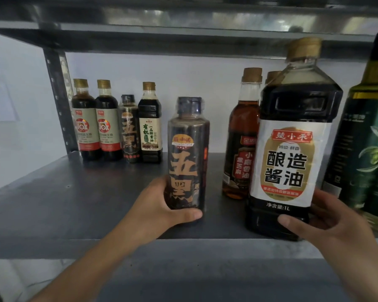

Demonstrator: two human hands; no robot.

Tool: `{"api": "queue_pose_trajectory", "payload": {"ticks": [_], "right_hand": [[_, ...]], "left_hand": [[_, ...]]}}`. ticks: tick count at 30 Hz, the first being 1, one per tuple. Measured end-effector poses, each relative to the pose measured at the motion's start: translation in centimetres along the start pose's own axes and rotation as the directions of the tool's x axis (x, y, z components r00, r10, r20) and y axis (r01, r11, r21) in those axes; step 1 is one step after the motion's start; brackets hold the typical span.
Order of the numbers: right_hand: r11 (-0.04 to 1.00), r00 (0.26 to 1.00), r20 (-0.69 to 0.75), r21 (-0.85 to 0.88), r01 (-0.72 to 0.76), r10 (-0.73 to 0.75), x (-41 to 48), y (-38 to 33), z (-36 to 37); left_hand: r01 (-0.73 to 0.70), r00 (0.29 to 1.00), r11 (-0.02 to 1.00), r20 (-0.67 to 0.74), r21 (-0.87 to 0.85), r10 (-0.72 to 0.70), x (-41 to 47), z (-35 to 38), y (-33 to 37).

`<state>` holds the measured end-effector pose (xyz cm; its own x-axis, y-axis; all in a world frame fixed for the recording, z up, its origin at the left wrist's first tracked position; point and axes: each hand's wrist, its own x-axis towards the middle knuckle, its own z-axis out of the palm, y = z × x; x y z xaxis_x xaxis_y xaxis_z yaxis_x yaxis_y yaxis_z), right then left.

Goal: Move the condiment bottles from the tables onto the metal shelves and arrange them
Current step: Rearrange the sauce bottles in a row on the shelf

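My left hand (162, 205) grips the lower part of a dark cylindrical bottle (188, 153) with orange characters, standing upright near the front of the metal shelf (63, 205). My right hand (321, 223) holds the base of a large 1L soy sauce bottle (292, 149) with a white label and tan cap, upright at the shelf's front right. A row of several smaller bottles (118, 123) stands at the back left.
An amber sesame oil bottle (240, 144) stands just behind and left of the big bottle. Green olive oil bottles (371, 138) fill the right edge. The upper shelf (183, 25) hangs low overhead. A perforated upright post (59, 101) is at the back left.
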<state>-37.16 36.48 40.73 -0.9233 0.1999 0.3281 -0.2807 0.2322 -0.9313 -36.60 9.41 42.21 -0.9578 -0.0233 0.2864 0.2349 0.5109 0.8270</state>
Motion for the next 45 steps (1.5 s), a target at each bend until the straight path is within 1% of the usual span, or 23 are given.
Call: {"api": "queue_pose_trajectory", "payload": {"ticks": [4,10,15,18,22,24,28,36,41,45], "right_hand": [[0.999,0.999,0.033,-0.026,-0.039,0.040,-0.8,-1.1,1.6],[0.999,0.989,0.144,-0.043,-0.018,0.024,-2.2,-2.7,5.6],[0.998,0.984,0.181,-0.070,0.004,0.008,-2.5,-3.6,9.1],[0.995,0.977,0.212,-0.092,0.025,-0.005,-2.2,-4.4,11.0],[0.983,0.965,0.260,-0.169,0.078,-0.032,-1.3,-5.1,13.4],[0.975,0.961,0.273,-0.205,0.090,-0.031,-0.9,-5.4,14.6],[0.973,0.964,0.265,-0.224,0.056,0.005,0.0,-5.9,17.0],[0.965,0.980,0.191,-0.262,-0.007,0.060,3.0,-6.0,20.8],[0.969,0.988,0.128,-0.239,-0.055,0.087,4.9,-5.9,22.8],[0.970,0.984,0.117,-0.217,-0.107,0.135,7.2,-5.6,24.1]], "left_hand": [[-0.014,1.000,1.000,0.006,0.009,0.014,0.4,-2.6,-1.2],[-0.044,0.999,0.996,0.033,0.071,0.042,1.6,-5.7,-2.9],[-0.060,0.998,0.990,0.022,0.127,0.058,3.2,-7.7,-4.2],[-0.046,0.999,0.988,0.028,0.146,0.042,4.0,-9.2,-5.1],[0.011,1.000,0.985,-0.019,0.174,-0.007,5.4,-11.1,-6.6],[0.022,0.998,0.979,-0.061,0.201,-0.010,6.1,-11.7,-7.4],[0.023,0.992,0.970,-0.125,0.241,0.007,7.4,-12.4,-8.7],[0.015,0.993,0.970,-0.117,0.244,0.014,9.5,-13.2,-9.6],[0.018,0.991,0.975,-0.131,0.220,0.011,10.8,-13.1,-10.1],[0.024,0.992,0.977,-0.125,0.212,0.003,11.6,-13.1,-10.5]]}}
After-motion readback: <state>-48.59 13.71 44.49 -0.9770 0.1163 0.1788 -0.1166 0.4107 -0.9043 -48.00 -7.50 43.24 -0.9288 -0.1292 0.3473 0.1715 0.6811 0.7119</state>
